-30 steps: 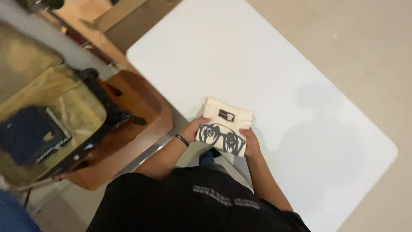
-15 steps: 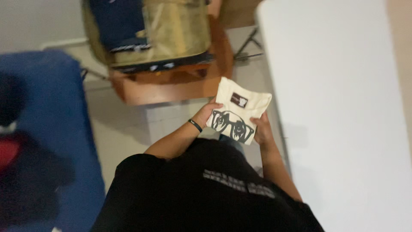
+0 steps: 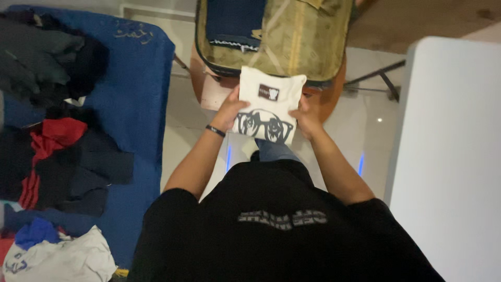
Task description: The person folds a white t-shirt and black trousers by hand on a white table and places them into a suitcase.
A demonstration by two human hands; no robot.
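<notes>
I hold a folded cream shirt (image 3: 269, 104) between both hands, in the air in front of my chest and just over the near edge of an open olive-lined suitcase (image 3: 292, 36). My left hand (image 3: 229, 109) grips the left edge of the shirt; its fingers are closed round that edge, thumb side on top, the rest hidden beneath the fabric. My right hand (image 3: 307, 117) grips the right edge in the same manner — fingers curled under, knuckles showing above. The shirt therefore lies flat between the two grips, spanning the gap from one hand to the other.

The folded piece is roughly rectangular. Its long axis runs away from me, toward the suitcase; the far end overlaps the suitcase rim in this view, the near end sits just above my black shirt front. A dark eyeglasses print faces up near the near end, with a small dark label patch above it, toward the far end.

Both forearms reach forward and converge on the shirt, elbows out, wrists about level. A black band (image 3: 214, 130) sits on my left wrist.

The suitcase rests on a reddish-brown chair (image 3: 209, 89) and holds a folded navy garment (image 3: 232, 21). A blue mat (image 3: 138, 94) with mixed clothes lies to my left — a white surface (image 3: 449, 156) stands to my right.
</notes>
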